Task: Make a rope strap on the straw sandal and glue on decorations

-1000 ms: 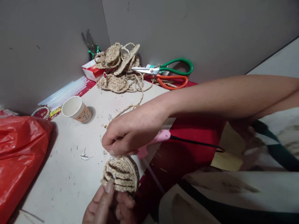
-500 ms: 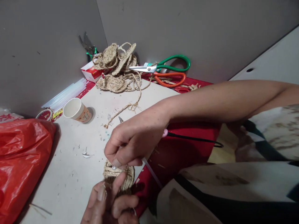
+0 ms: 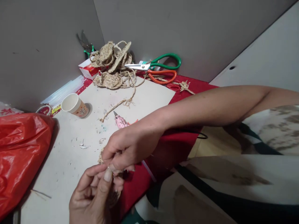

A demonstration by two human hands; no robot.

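As left hand [image 3: 90,193] meets right hand [image 3: 132,143], braidwork [image 3: 100,156] shows.

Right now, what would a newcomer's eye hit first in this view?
Probably the glossy red plastic bag at the lower left, then the scissors at the back, one handle green, one orange, blades pointing left toward a heap of braided cord. Next, the left hand and right hand, fingertips together at lower centre, mostly hiding a braided piece.
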